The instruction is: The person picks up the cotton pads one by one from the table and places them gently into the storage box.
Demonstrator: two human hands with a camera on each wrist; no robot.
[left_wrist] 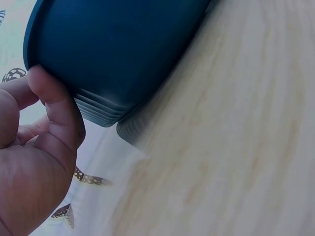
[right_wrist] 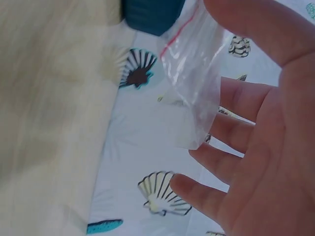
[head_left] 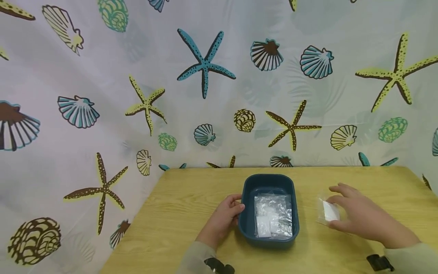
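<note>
A dark blue plastic bin (head_left: pixel 243 224) stands on the table, holding several clear plastic bags (head_left: pixel 270 205) with white pieces in them. At the bin's left side, my left hand (head_left: pixel 224 215) grips the rim, and the left wrist view shows its fingers (left_wrist: pixel 51 93) against the outer wall. To the right of the bin, my right hand (head_left: pixel 357 213) pinches a small clear zip bag (head_left: pixel 321 215) that has a white piece inside. A red seal line runs across this zip bag (right_wrist: pixel 189 83) in the right wrist view, where the other fingers (right_wrist: pixel 216 164) spread apart behind it.
The wood-grain table (head_left: pixel 184 198) runs back to a hanging curtain (head_left: pixel 212 114) printed with shells and starfish. Another stretch of curtain (head_left: pixel 68 160) hangs along the table's left side. Dark straps (head_left: pixel 380 262) sit at both wrists.
</note>
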